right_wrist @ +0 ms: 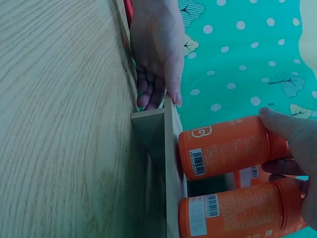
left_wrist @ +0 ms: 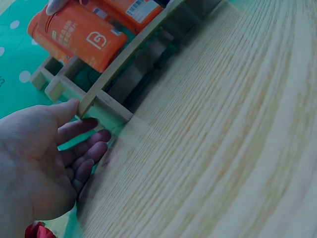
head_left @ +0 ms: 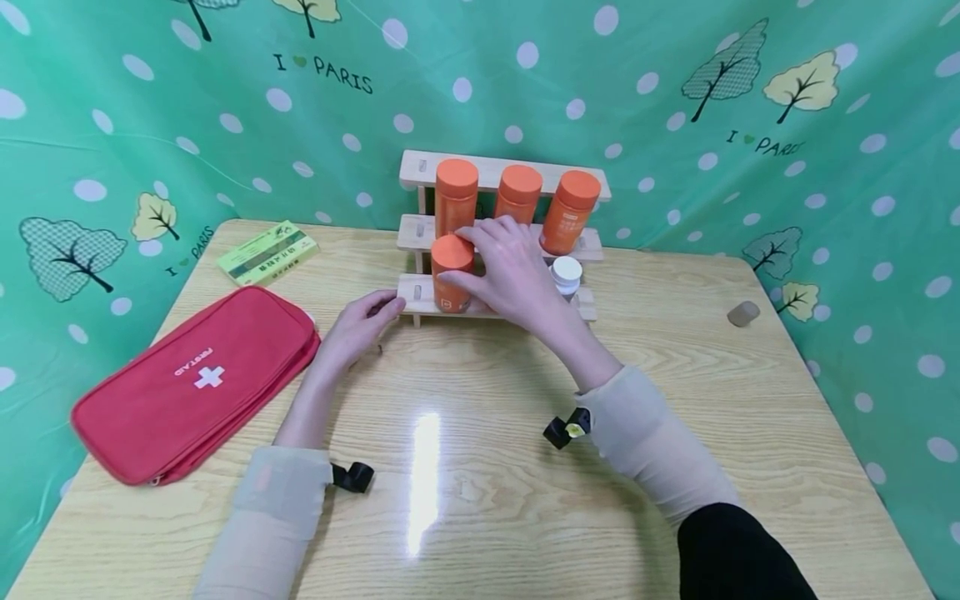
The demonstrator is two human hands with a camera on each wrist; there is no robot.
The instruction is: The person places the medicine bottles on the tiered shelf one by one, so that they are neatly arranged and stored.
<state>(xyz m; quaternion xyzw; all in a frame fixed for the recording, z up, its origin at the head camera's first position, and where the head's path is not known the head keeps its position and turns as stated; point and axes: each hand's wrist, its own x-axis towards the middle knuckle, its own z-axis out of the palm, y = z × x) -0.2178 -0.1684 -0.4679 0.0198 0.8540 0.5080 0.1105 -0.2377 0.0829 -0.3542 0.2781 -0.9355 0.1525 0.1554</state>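
My right hand (head_left: 513, 271) grips an orange bottle (head_left: 451, 297) near its orange cap, thumb on one side and fingers on the other. The bottle stands at the left end of the lowest tier of a three-tier wooden rack (head_left: 418, 233). A second orange bottle (right_wrist: 237, 210) beside it shows in the right wrist view; my hand hides it from the head view. My left hand (head_left: 352, 329) pinches the left end of the lowest tier, thumb on the corner. Behind stand three orange bottles (head_left: 573, 212). A white-capped bottle (head_left: 566, 273) is partly hidden by my right hand.
A red first-aid pouch (head_left: 198, 383) lies on the left of the wooden table (head_left: 480, 517), with a green-yellow box (head_left: 267, 253) behind it. A small grey-brown cylindrical object (head_left: 743, 313) lies at the right. A green patterned cloth (head_left: 480, 75) hangs behind the rack.
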